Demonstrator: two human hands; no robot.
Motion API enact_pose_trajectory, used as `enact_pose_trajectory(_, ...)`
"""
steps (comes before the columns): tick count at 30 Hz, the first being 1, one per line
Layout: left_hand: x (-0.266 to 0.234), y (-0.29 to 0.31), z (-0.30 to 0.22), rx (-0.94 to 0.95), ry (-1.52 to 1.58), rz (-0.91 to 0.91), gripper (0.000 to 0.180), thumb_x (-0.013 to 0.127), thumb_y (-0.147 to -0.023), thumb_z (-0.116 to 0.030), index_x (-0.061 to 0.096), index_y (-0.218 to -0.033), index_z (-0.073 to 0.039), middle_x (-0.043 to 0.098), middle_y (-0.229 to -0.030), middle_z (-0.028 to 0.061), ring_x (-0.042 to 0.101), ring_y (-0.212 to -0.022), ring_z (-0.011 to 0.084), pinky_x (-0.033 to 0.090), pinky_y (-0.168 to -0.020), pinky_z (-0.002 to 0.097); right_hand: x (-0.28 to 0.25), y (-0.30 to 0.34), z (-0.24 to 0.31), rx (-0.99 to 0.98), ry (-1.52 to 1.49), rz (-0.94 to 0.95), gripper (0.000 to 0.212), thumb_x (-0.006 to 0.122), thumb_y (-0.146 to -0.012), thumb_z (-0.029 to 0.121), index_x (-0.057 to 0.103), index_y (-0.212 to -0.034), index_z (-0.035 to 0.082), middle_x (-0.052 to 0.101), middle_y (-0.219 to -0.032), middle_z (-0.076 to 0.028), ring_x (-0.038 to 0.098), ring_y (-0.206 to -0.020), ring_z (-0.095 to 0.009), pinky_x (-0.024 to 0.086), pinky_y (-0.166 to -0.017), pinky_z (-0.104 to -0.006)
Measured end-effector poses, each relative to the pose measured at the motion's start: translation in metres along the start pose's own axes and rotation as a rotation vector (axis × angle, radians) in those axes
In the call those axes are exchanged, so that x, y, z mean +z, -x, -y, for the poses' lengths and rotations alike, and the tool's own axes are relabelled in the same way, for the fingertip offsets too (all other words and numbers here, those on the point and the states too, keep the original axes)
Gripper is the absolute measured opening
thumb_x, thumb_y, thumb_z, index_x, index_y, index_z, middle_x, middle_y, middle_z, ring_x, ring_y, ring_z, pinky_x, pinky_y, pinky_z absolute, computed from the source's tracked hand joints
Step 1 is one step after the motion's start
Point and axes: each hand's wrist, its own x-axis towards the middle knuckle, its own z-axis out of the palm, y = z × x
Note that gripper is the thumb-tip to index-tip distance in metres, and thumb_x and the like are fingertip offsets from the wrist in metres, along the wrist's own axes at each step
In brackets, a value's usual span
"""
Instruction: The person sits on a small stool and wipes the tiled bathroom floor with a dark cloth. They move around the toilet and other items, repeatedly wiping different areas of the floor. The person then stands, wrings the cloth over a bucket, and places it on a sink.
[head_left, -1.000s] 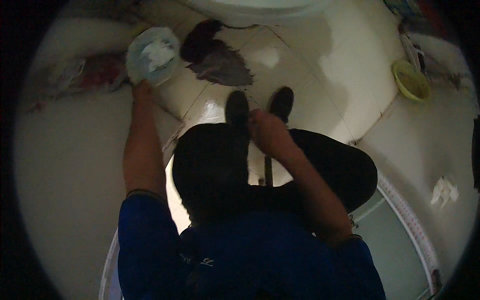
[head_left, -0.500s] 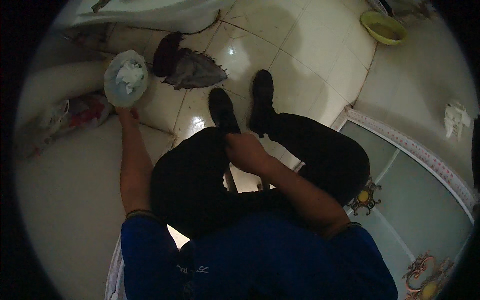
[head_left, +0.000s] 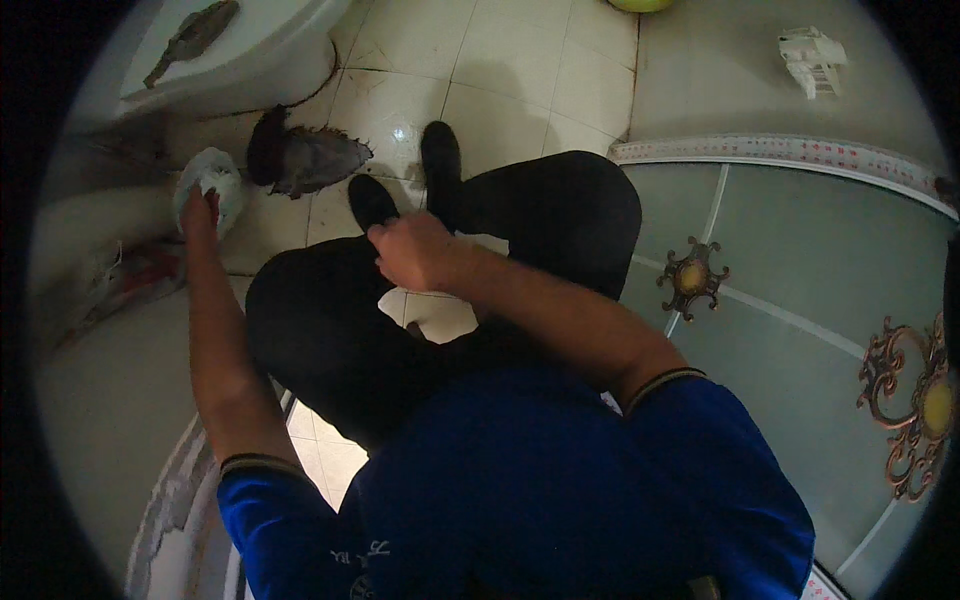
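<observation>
My left hand (head_left: 201,213) reaches out to the left, its fingers over the mouth of a small bin lined with a whitish plastic bag (head_left: 228,197). Crumpled white stuff shows inside the bag. The fingers are too dim and too foreshortened to tell whether they hold anything. My right hand (head_left: 412,252) is closed and lies against my black-trousered left leg, just behind the left shoe. Whatever may be inside its fingers is hidden.
A ragged dark cloth (head_left: 310,158) lies on the tiles beside the bin. A clear bag with red contents (head_left: 140,275) leans by the left wall. A white curved fixture (head_left: 270,60) is at upper left, frosted door panels (head_left: 770,250) at right, a yellow-green basin (head_left: 640,4) at the far edge.
The view has swung to the right, shifting the room leftward. My left hand has gone from the bin's near rim to over its mouth. My right hand stays closed at my leg.
</observation>
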Motion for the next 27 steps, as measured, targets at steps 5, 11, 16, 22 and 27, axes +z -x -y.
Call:
enact_pose_trajectory(5, 0.018, 0.006, -0.074, 0.949, -1.097, 0.273, 0.029, 0.064, -0.100, -0.029, 0.069, -0.117, -0.006, 0.070, -0.094, 0.0120, 0.067, -0.084, 0.0220, 0.055, -0.078, 0.0381, -0.108, -0.011, 0.019, 0.004, 0.130, -0.096, 0.028, 0.066, -0.092, 0.025, 0.066, -0.107, 0.001, 0.074, -0.089, -0.022, 0.074, -0.085, -0.041, 0.058, -0.082, -0.0562)
enact_pose_trajectory(11, 0.139, 0.070, -0.040, 0.466, -0.960, 0.632, 0.036, 0.061, -0.099, -0.036, 0.067, -0.112, -0.003, 0.068, -0.096, 0.0128, 0.066, -0.088, 0.0223, 0.056, -0.077, 0.0387, -0.194, -0.002, -0.043, 0.061, 0.159, -0.396, 0.039, 0.066, -0.099, 0.025, 0.063, -0.132, 0.004, 0.074, -0.113, -0.021, 0.071, -0.108, -0.038, 0.055, -0.097, -0.0471)
enact_pose_trajectory(16, 0.171, 0.008, 0.026, 0.452, -1.659, 0.344, 0.081, 0.068, -0.091, -0.053, 0.050, -0.149, 0.001, 0.058, -0.143, 0.0299, 0.060, -0.129, 0.0428, 0.049, -0.107, 0.0508, -0.180, 0.019, -0.094, 0.199, 0.048, -0.154, 0.038, 0.066, -0.100, 0.024, 0.061, -0.133, 0.004, 0.073, -0.116, -0.021, 0.070, -0.108, -0.039, 0.053, -0.096, -0.0473)
enact_pose_trajectory(22, 0.222, -0.001, 0.098, 0.253, -1.388, -0.039, 0.117, 0.080, -0.078, -0.060, 0.024, -0.163, -0.001, 0.046, -0.154, 0.0303, 0.046, -0.143, 0.0452, 0.037, -0.120, 0.0520, -0.180, 0.018, -0.129, 0.395, -0.027, 0.010, 0.043, 0.071, -0.095, 0.016, 0.061, -0.136, 0.005, 0.072, -0.117, -0.017, 0.067, -0.113, -0.036, 0.051, -0.100, -0.0456)
enact_pose_trajectory(27, 0.207, -0.055, 0.135, 0.246, -1.368, -0.235, 0.119, 0.085, -0.069, -0.062, 0.031, -0.160, -0.007, 0.055, -0.146, 0.0264, 0.057, -0.131, 0.0436, 0.047, -0.111, 0.0541, -0.188, 0.009, -0.133, 0.400, -0.117, 0.081, 0.049, 0.075, -0.090, 0.011, 0.060, -0.137, 0.006, 0.070, -0.119, -0.015, 0.065, -0.114, -0.035, 0.051, -0.100, -0.0455)
